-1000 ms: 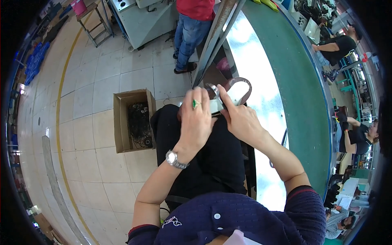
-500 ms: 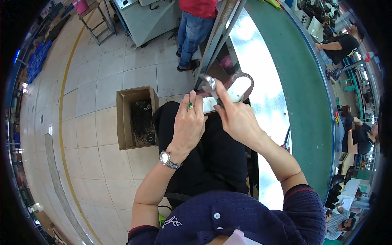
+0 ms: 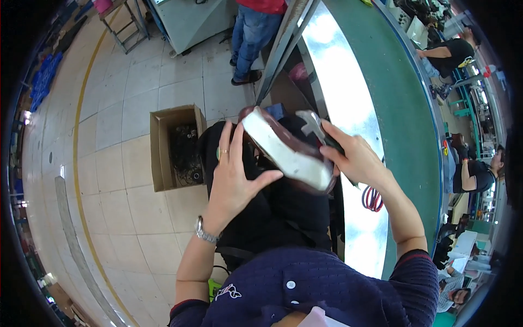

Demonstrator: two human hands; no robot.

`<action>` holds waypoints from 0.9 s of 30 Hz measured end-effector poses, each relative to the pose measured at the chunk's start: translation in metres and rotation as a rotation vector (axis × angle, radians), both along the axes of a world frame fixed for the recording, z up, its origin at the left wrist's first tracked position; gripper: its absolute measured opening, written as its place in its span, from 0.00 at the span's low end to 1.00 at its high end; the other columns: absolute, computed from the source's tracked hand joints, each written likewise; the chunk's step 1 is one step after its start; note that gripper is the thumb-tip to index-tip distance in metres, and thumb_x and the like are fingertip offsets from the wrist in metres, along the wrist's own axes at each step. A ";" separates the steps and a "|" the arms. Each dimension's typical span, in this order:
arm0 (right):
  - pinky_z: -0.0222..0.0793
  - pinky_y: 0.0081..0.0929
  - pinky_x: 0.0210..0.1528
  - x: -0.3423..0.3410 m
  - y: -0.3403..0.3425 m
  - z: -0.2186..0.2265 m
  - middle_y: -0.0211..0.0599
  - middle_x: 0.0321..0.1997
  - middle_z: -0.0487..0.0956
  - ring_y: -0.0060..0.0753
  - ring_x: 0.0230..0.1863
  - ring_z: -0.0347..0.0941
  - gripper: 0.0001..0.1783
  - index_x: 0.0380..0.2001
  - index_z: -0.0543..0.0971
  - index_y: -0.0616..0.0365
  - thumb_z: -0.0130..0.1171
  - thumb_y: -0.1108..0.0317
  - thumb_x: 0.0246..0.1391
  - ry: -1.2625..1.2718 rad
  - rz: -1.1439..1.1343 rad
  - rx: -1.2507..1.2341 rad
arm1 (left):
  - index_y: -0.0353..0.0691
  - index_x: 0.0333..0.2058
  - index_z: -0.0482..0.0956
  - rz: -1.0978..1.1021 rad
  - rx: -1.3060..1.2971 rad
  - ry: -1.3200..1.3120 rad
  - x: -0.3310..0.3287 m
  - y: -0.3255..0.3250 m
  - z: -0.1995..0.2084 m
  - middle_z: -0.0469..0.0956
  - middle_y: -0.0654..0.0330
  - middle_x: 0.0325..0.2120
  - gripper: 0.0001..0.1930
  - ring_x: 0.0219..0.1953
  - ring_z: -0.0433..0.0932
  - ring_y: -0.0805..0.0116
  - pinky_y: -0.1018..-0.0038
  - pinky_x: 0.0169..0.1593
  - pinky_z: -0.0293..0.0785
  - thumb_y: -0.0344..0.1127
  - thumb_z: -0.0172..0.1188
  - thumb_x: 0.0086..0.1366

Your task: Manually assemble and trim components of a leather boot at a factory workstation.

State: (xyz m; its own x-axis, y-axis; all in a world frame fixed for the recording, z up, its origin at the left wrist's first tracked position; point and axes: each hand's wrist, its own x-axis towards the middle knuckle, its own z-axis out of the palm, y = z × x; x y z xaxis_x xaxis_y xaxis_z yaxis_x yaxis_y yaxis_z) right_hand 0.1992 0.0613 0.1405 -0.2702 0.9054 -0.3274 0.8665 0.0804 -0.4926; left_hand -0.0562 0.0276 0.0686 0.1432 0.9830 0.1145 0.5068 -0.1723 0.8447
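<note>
A brown shoe (image 3: 286, 150) lies slantwise over my lap, its pale sole turned up and its near end blurred by motion. My left hand (image 3: 234, 171) is open at its left side; the fingertips reach the far end, and the thumb points towards the sole's edge. Whether those fingers touch the shoe is hard to tell. On the other side my right hand (image 3: 354, 155) is closed around metal pincers (image 3: 313, 124), whose grey head points up and away. The right fingertips lie close to the shoe's right edge.
Left of my knees, a cardboard box (image 3: 158, 150) on the floor holds dark bits. A metal ledge (image 3: 354, 98) and green bench (image 3: 406, 131) run along my right, with red and dark loops (image 3: 372, 199) on the ledge. A person in jeans (image 3: 253, 41) stands ahead near a metal post (image 3: 280, 52).
The shoe has swung round from pointing up and right to slanting down and right. My left hand has opened and moved left. My right hand has shifted right and down with the pincers.
</note>
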 end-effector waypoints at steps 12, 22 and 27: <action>0.70 0.42 0.33 -0.070 -0.005 0.027 0.52 0.30 0.78 0.48 0.24 0.75 0.37 0.70 0.52 0.50 0.54 0.70 0.60 0.017 0.428 -0.366 | 0.29 0.42 0.79 0.205 -0.169 -0.002 -0.015 -0.044 -0.024 0.75 0.45 0.20 0.16 0.24 0.77 0.49 0.63 0.28 0.70 0.39 0.51 0.71; 0.72 0.45 0.28 -0.056 -0.015 -0.002 0.50 0.28 0.77 0.55 0.24 0.75 0.39 0.69 0.52 0.49 0.55 0.74 0.57 -0.028 0.596 -0.119 | 0.40 0.66 0.58 0.069 -0.416 -0.371 -0.007 -0.043 -0.028 0.78 0.46 0.47 0.29 0.42 0.82 0.61 0.69 0.45 0.77 0.43 0.52 0.70; 0.72 0.41 0.23 -0.057 -0.023 -0.005 0.46 0.24 0.76 0.47 0.20 0.75 0.40 0.70 0.52 0.45 0.56 0.74 0.57 -0.046 0.578 -0.076 | 0.50 0.71 0.43 -0.095 -0.865 -1.591 0.003 -0.003 -0.057 0.58 0.60 0.65 0.38 0.63 0.62 0.66 0.67 0.64 0.62 0.52 0.52 0.70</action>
